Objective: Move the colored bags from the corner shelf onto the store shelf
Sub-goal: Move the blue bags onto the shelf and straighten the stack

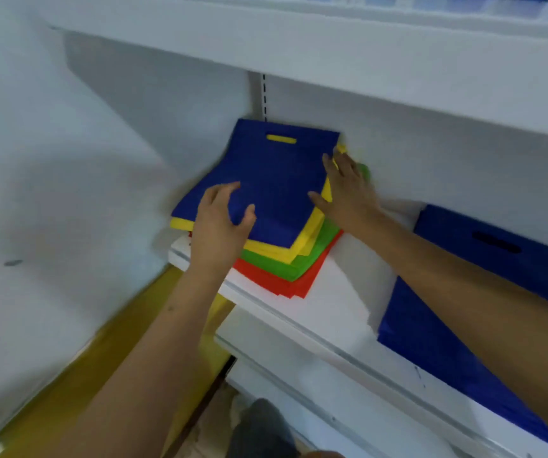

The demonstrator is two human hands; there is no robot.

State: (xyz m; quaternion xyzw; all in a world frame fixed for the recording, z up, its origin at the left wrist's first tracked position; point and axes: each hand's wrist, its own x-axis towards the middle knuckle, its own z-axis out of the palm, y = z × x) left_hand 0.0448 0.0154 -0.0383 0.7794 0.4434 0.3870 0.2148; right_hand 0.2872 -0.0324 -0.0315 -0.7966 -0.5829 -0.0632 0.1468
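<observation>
Reaching into the corner of the white shelf [332,292], both bare hands were on a flat stack of colored bags [286,259] that lay against the back wall where the two white panels met. The blue bag [266,173] sat on top, its cut-out handle showing yellow from the layer under it; below it yellow bags [286,252], green bags [305,262] and red bags [276,282] fanned out at the near corner, each layer peeking past the one above. The left hand [220,226] rested at the near-left edge of the stack — thumb and fingers spread and loosely curved over the blue bag's surface, fingertips touching the fabric, with nothing pinched that could be seen. The right hand [348,190] lay at the right edge of the stack, fingers fairly straight and together, pointing toward the back wall and pressed along the side of the blue and yellow layers; the thumb reached onto the blue bag. Whether its fingertips had slipped beneath any layer could not be told, as motion blur softened that edge. Farther right on the same shelf, well apart from the stack, another blue bag [497,252] lay flat with a dark handle slot, partly hidden by the right forearm. Above ran a second white shelf [365,51], and below, a strip of yellow floor [107,352].
</observation>
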